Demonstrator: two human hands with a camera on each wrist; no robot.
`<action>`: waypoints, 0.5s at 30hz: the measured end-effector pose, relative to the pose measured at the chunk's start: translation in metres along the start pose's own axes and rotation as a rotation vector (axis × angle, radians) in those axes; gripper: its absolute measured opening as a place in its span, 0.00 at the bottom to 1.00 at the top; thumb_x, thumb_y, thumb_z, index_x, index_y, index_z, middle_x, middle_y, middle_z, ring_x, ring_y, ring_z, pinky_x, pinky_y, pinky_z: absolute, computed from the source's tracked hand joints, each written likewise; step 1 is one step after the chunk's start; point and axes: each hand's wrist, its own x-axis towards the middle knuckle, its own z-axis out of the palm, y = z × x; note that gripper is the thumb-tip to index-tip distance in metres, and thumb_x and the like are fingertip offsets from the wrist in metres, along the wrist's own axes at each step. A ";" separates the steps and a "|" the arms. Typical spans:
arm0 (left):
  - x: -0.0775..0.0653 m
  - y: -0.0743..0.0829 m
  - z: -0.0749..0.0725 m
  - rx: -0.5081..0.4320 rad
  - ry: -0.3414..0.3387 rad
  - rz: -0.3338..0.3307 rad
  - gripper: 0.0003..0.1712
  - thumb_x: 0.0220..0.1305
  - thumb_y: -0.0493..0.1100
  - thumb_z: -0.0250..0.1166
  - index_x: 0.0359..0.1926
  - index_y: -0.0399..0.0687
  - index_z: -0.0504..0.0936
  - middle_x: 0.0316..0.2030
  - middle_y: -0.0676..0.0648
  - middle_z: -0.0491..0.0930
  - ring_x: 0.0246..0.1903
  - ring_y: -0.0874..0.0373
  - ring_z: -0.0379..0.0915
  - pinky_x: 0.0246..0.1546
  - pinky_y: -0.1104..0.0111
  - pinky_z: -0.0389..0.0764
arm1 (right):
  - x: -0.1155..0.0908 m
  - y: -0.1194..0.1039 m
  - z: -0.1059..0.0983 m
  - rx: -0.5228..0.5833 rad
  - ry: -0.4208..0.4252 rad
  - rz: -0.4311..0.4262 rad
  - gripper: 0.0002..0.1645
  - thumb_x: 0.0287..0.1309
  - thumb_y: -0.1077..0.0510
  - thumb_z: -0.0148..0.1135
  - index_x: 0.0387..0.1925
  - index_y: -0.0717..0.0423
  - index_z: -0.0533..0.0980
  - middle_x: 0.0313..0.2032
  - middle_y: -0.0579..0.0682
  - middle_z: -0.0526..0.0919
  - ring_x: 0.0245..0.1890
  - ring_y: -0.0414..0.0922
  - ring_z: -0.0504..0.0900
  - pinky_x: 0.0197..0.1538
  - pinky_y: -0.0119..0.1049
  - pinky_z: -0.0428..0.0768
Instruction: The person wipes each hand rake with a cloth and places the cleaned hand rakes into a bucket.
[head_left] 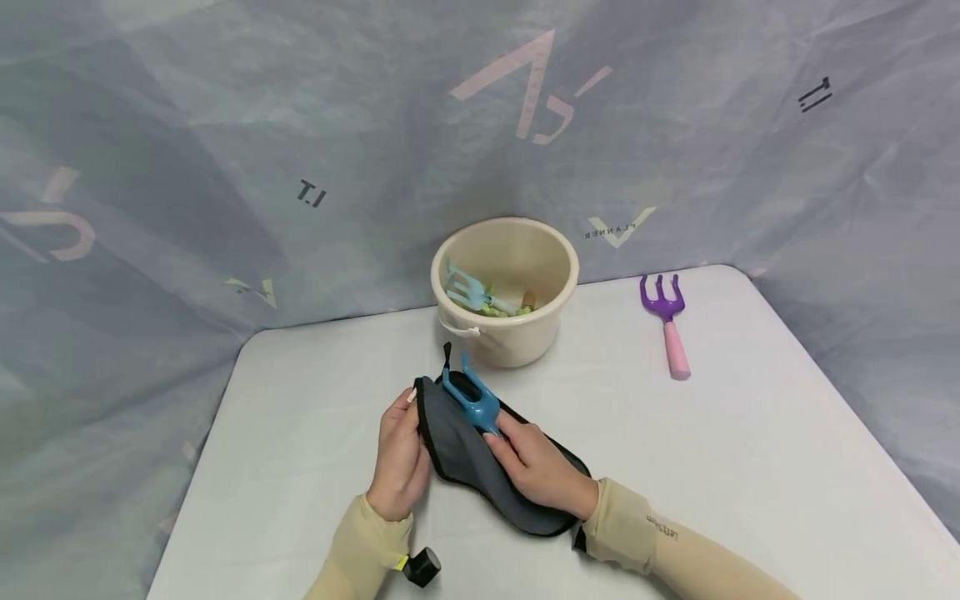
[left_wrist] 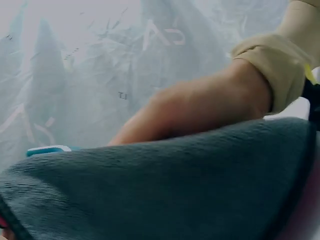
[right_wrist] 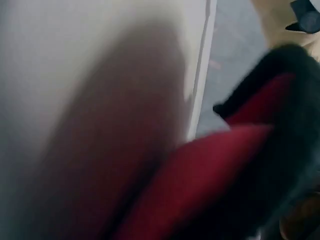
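Note:
In the head view, my left hand (head_left: 400, 458) holds the left edge of a grey cloth (head_left: 461, 467) with black edging, fingers partly behind it. My right hand (head_left: 536, 468) grips a blue hand fork (head_left: 480, 408) just below its head, over the cloth. The fork's tines point up and away from me; its handle is hidden under the hand. Dark grey fabric of the cloth (left_wrist: 160, 195) fills the lower left wrist view, with the right hand (left_wrist: 200, 107) above it. The right wrist view shows the cloth's red underside (right_wrist: 200, 175), blurred.
Beyond the hands stands a cream bucket (head_left: 517, 333), a light blue hand fork (head_left: 468, 290) and greenish pieces inside it. A purple hand fork with a pink handle (head_left: 677, 350) lies on the white table (head_left: 750, 467) at the right. Grey printed sheeting (head_left: 375, 150) hangs behind.

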 end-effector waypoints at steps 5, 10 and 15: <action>0.001 0.010 -0.006 0.011 -0.005 -0.064 0.14 0.73 0.46 0.56 0.28 0.50 0.77 0.30 0.55 0.74 0.31 0.63 0.70 0.33 0.76 0.74 | 0.000 -0.002 -0.003 -0.162 -0.010 -0.083 0.13 0.73 0.58 0.48 0.28 0.50 0.63 0.17 0.41 0.58 0.16 0.33 0.58 0.24 0.20 0.60; 0.004 0.013 -0.009 0.002 0.009 -0.086 0.15 0.74 0.44 0.54 0.27 0.50 0.76 0.28 0.55 0.73 0.30 0.63 0.70 0.32 0.77 0.73 | 0.002 -0.002 -0.007 -0.232 -0.018 -0.159 0.13 0.71 0.59 0.50 0.28 0.51 0.63 0.16 0.41 0.58 0.16 0.33 0.59 0.24 0.20 0.60; 0.004 0.013 -0.009 0.023 0.082 -0.007 0.16 0.73 0.45 0.55 0.26 0.49 0.75 0.25 0.56 0.72 0.31 0.63 0.69 0.32 0.78 0.74 | 0.001 -0.002 -0.011 -0.244 -0.040 -0.196 0.11 0.71 0.59 0.51 0.29 0.50 0.65 0.17 0.41 0.59 0.17 0.32 0.61 0.25 0.19 0.62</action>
